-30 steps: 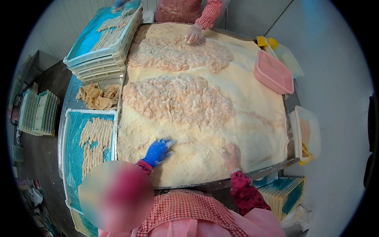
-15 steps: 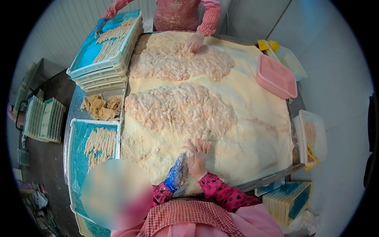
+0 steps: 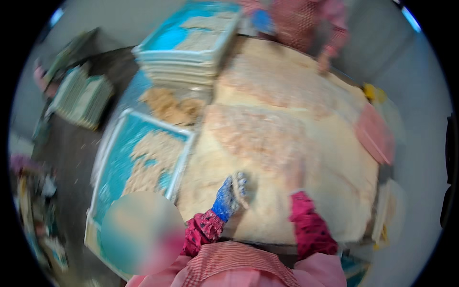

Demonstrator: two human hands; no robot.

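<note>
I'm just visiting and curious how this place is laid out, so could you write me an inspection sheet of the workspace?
Surface: table, pale and powdery on top.
Work items: near heap and far heap of pinkish pieces; lower tray at left, holding pale strips.
Clutter: crumpled brown material between the lower tray and a tray stack; pink basket at the table's right.
Hands: left hand, blue-gloved, holds a single strip; right hand by the near heap, too blurred to judge.
Cables: nothing seen.
Surroundings: co-worker across the table; dark floor at left.
</note>
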